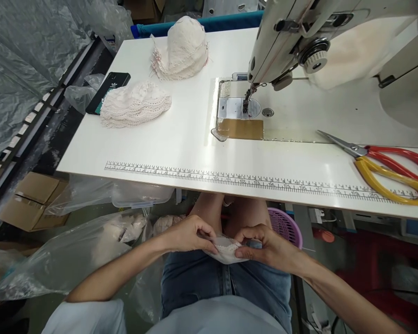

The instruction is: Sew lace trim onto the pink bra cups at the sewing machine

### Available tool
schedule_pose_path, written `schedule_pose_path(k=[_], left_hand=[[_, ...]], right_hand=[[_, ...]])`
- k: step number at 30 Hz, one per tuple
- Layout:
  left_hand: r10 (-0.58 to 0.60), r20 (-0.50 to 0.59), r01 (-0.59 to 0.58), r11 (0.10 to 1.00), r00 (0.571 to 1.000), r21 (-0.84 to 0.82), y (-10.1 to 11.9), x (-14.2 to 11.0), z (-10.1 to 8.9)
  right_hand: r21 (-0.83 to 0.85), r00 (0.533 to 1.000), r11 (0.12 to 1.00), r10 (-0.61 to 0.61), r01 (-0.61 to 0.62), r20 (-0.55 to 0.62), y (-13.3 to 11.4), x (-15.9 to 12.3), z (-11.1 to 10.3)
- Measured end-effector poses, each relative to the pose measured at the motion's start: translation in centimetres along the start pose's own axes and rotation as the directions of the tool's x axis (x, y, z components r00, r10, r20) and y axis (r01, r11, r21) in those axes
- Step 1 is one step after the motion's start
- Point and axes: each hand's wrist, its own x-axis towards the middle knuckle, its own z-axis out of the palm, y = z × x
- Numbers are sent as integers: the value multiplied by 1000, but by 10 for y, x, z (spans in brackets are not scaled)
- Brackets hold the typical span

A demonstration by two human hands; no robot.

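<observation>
Over my lap, my left hand (pixel 202 236) and my right hand (pixel 259 243) pinch a small white lace-edged fabric piece (pixel 226 250) between them, one at each end. Its exact kind I cannot make out. On the sewing table above lies a stack of white lace-edged pieces (pixel 135 104), partly over a dark phone-like object (pixel 107 90). Behind the stack sits a rounded cream lace pile (pixel 183 51) with loose threads. Both piles are apart from my hands.
A sewing machine (pixel 285 41) stands on the white table (pixel 181 148), which has a printed ruler (pixel 212 176) along its front edge. Red and yellow scissors (pixel 386 169) lie at right. Below are a purple basket (pixel 287 227), a plastic bag (pixel 80 255) and a cardboard box (pixel 33 199).
</observation>
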Motion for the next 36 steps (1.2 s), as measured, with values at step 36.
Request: schedule_pose_path(k=[36], left_hand=[[65, -19, -61, 983, 998, 172, 13, 0, 14]], right_hand=[[-109, 998, 993, -52, 47, -47, 4, -1, 6]])
